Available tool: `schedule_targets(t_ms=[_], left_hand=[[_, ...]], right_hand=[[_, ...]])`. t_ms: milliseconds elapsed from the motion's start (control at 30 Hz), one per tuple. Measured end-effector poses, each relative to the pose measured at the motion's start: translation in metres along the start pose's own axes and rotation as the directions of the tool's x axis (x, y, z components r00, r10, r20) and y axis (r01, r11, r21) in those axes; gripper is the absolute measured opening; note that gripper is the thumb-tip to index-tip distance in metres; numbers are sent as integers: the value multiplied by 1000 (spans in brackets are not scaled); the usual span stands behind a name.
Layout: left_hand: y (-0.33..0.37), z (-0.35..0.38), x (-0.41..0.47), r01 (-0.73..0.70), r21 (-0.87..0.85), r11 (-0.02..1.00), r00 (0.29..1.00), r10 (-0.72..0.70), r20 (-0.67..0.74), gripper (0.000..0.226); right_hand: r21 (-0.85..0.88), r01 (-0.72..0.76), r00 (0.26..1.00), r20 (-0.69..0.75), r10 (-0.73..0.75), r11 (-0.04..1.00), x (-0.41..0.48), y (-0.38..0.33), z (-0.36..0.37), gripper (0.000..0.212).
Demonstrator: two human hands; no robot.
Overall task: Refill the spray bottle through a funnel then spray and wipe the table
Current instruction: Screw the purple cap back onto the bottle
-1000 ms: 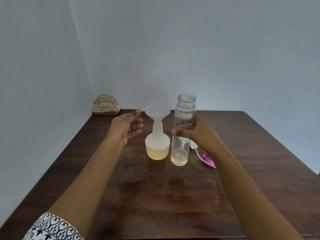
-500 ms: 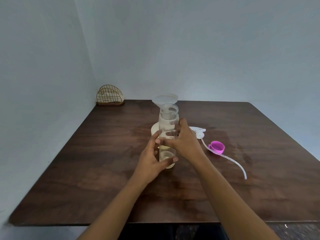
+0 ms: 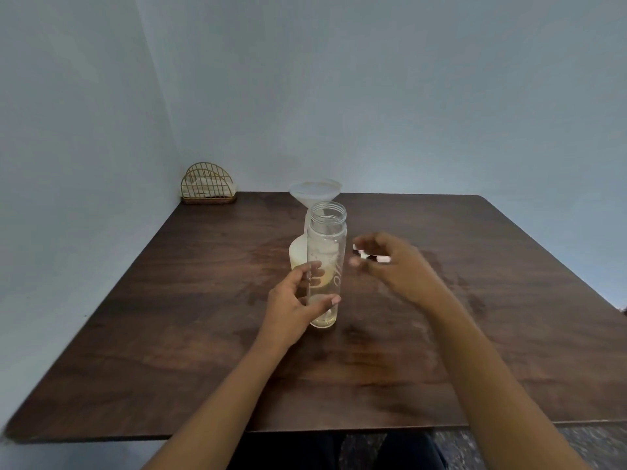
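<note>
A clear open-topped bottle (image 3: 326,252) stands upright on the dark wooden table (image 3: 190,334), with a little yellowish liquid at its bottom. My left hand (image 3: 291,303) grips its lower part from the left, thumb across the front. Directly behind it stands a squat white container (image 3: 298,254) of yellowish liquid with a white funnel (image 3: 314,191) in its neck. My right hand (image 3: 393,266) is off the bottle, just to its right, with fingers curved over white bits of the spray head (image 3: 383,258). Motion blur hides whether it holds them.
A gold wire napkin holder (image 3: 207,186) sits at the table's far left corner against the wall. Walls close off the left and far sides. The table's near edge runs just below my forearms.
My right hand let go of the clear bottle and moved right to the spray head. My left hand took the bottle and keeps it. The pink cap and tube are now hidden behind my right arm.
</note>
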State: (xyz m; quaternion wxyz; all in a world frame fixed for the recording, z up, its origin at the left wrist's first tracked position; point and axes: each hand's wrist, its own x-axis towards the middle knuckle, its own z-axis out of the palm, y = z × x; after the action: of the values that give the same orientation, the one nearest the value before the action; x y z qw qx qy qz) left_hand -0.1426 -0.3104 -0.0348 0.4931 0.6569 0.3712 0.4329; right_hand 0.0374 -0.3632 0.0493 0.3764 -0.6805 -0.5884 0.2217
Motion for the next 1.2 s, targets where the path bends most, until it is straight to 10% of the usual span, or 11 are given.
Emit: schedule_targets(t_ms=[233, 633, 733, 867, 1033, 1200], left_hand=[[1, 2, -2, -1, -8, 1000, 1000, 1, -10, 60], [4, -2, 1, 4, 23, 1000, 1000, -4, 7, 55], [6, -5, 3, 12, 26, 1000, 999, -13, 31, 54], [7, -9, 3, 27, 29, 999, 997, -29, 72, 54], [10, -16, 0, 41, 54, 998, 994, -46, 101, 53], [13, -23, -5, 38, 49, 998, 993, -43, 109, 54]], right_hand=[[-742, -166, 943, 72, 324, 650, 34, 66, -49, 53], [-754, -209, 936, 29, 350, 623, 41, 74, -39, 39], [-674, -170, 972, 4, 233, 719, 35, 37, -49, 42], [-76, -89, 976, 193, 102, 993, 21, -35, -61, 24], [370, 11, 978, 189, -86, 929, 13, -100, -62, 23], [373, 74, 991, 73, -109, 925, 18, -109, -34, 23]])
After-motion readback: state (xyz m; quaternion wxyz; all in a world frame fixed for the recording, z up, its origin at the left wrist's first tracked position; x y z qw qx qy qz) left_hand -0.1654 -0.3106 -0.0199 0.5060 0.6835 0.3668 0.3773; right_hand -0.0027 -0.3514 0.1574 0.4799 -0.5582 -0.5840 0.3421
